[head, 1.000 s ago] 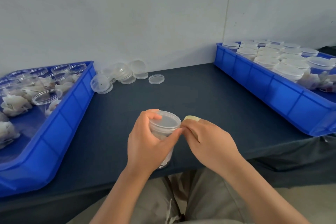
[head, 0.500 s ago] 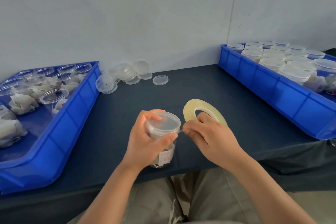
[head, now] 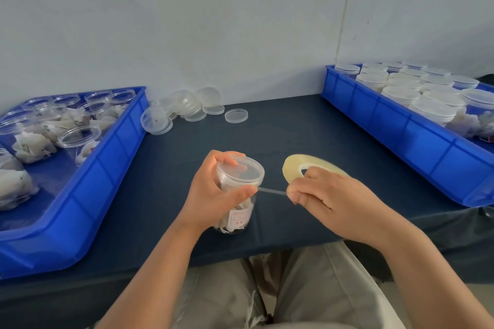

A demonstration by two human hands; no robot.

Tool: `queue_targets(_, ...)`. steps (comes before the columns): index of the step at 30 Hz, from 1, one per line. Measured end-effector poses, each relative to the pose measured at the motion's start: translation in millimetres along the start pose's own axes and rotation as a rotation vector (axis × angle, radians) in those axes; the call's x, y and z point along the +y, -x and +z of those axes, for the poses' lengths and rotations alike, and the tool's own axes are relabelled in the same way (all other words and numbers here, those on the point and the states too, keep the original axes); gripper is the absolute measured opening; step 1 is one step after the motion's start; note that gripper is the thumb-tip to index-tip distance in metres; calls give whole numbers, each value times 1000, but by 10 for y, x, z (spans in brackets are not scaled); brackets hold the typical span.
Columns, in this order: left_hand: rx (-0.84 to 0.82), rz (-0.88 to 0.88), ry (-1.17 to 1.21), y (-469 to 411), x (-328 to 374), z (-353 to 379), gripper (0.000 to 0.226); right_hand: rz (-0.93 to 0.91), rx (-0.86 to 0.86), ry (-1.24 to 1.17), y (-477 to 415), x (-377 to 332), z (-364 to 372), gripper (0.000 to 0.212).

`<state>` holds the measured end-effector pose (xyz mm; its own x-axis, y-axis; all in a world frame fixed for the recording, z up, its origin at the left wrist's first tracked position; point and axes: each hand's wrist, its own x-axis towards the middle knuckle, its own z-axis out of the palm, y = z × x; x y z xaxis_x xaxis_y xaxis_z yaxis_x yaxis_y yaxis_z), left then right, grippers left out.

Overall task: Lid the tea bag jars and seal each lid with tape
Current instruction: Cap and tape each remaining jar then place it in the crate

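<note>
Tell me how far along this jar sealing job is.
Done: many lidded jars stand in the right tray. In hand: the left hand grips a lidded jar while the right hand holds the tape roll, a strip stretched between them. Left: open jars in the left tray, loose lids beside it.

Lidded clear jar (head: 238,189) upright (tea bags inside), tape roll (head: 294,167) beside.

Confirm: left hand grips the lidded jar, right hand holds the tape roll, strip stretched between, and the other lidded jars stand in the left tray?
Wrong tray. In the head view the other lidded jars stand in the right tray; the left tray holds open jars. Correct otherwise: left hand on the jar, right hand on the tape roll, strip between.
</note>
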<state>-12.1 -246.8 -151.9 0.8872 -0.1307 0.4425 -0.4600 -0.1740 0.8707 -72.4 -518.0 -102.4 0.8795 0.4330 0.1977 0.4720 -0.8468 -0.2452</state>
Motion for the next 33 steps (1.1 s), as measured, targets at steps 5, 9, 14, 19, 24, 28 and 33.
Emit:
queue_targets(5,-58,36,-8,-35,-29,2,50,-49,-44,111,259,-296,-313,29)
queue_targets(9,323,-95,96,-77,-141,-431,43,-46,56,173,715,-261,-689,30)
queue_targets(14,149,-17,24,-129,21,-440,44,47,288,133,669,-54,-687,19)
queue_targets(19,157,15,12,45,-33,-90,54,174,227,34,118,-27,-239,23)
queue_targets(24,228,49,-18,157,-94,12,56,212,67,66,-251,181,416,32)
queue_targets(28,213,77,-11,237,-85,25,54,202,18,84,-370,303,748,44)
queue_targets(33,200,56,-22,284,-30,160,57,199,56,94,-424,267,946,69)
